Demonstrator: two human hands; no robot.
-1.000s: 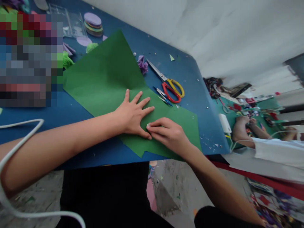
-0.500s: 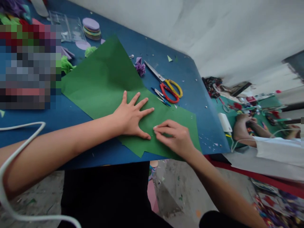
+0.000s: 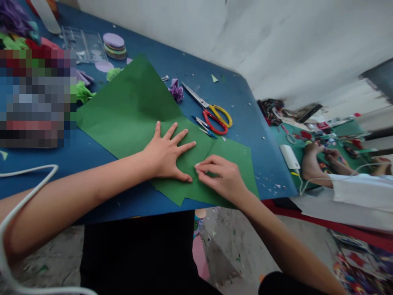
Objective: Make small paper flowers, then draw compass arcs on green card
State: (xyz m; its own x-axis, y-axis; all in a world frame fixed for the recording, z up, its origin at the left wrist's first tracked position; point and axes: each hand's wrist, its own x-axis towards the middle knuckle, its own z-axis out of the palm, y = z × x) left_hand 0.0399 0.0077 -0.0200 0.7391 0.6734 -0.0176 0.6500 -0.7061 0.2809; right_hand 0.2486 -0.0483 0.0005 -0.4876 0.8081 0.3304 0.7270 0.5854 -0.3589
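A large sheet of green paper (image 3: 129, 102) lies across the blue table (image 3: 245, 110), its far corner pointing away from me. My left hand (image 3: 167, 155) presses flat on the paper with the fingers spread. Just right of its thumb, my right hand (image 3: 219, 174) is closed in a pinch low over the sheet. Whatever its fingertips hold, if anything, is too small to make out. Beyond the hands lie scissors (image 3: 208, 107) with red and yellow handles, a small blue-handled tool (image 3: 206, 128) and a crumpled purple paper piece (image 3: 176, 91).
At the far left stand stacked paper discs (image 3: 114, 46), a clear plastic case (image 3: 84, 45) and a green crumpled piece (image 3: 82, 92). A white cable (image 3: 39, 174) crosses my left forearm. To the right, another person's arm (image 3: 313, 164) rests at a green table beside a white power bank (image 3: 289, 157).
The whole view has shifted slightly. My left hand stays spread on the paper, and my right hand keeps its pinch in nearly the same spot.
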